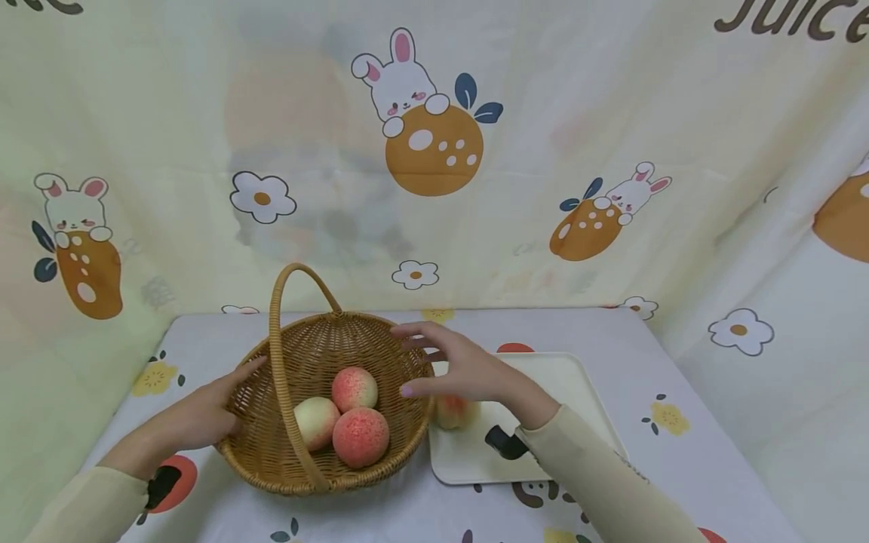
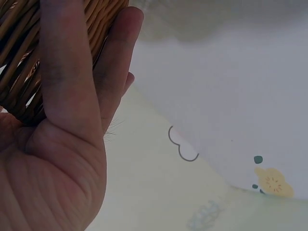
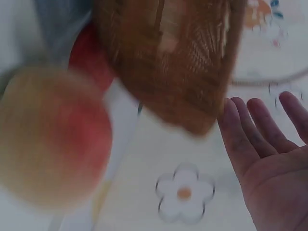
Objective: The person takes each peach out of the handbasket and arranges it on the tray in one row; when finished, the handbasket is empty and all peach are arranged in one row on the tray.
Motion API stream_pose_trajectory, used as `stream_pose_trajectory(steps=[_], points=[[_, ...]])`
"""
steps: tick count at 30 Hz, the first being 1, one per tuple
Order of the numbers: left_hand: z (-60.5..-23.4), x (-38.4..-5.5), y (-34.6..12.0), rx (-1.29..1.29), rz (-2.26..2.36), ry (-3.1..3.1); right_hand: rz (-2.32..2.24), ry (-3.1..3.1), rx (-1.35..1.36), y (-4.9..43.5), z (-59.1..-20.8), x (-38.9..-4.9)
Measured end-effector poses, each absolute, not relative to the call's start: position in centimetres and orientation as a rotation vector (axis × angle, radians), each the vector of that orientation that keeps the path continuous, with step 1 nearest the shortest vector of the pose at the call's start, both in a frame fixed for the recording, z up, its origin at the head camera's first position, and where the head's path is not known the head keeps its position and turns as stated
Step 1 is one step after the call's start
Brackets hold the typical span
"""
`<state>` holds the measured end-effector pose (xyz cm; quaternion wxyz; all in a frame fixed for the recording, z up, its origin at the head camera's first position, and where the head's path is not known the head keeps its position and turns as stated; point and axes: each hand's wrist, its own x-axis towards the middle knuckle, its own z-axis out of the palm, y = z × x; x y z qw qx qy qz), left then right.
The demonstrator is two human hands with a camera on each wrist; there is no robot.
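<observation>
A brown wicker basket (image 1: 261,452) with an arched handle (image 1: 277,339) stands on the table, holding three peaches (image 1: 361,437). At its left side, my left hand (image 1: 204,411) grips the rim; in the left wrist view its long fingers (image 2: 70,62) lie along the woven wall. My right hand (image 1: 456,368) is beside the right rim, fingers spread and nothing in them. Below that hand, another peach (image 1: 453,412) is at the left part of a white tray (image 1: 543,467). It appears large and blurred in the right wrist view, close to the basket's wicker (image 3: 168,72).
The tray sits just right of the basket on a patterned white tablecloth (image 1: 679,483). A printed fabric curtain (image 1: 502,241) hangs behind the table and along both sides. Black straps (image 1: 505,443) are on both wrists.
</observation>
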<state>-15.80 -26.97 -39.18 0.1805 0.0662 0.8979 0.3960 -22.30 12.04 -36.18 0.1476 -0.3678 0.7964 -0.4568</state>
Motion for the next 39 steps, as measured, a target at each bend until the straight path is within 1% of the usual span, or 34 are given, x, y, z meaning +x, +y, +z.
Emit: stream_pose_trajectory(steps=[5,10,19,27,39], points=[[-39.4,-15.8,-26.9,0.201,1.096,2.553,-1.047,2.327,-1.141,8.9,-36.8,-21.3],[-39.3,-15.9,-26.8,0.207,1.090,2.559,-0.880,2.324,-1.225,7.3,-37.6,-20.9],[-39.1,-15.9,-26.9,0.220,1.037,2.588,-0.656,2.393,-1.267,5.8,-38.2,-20.4],[-39.2,-15.8,-27.1,0.213,1.042,2.587,-0.369,2.468,-1.315,4.1,-38.7,-19.5],[-39.1,-15.5,-26.9,0.225,1.043,2.598,-0.258,2.598,-1.335,2.9,-39.2,-18.3]])
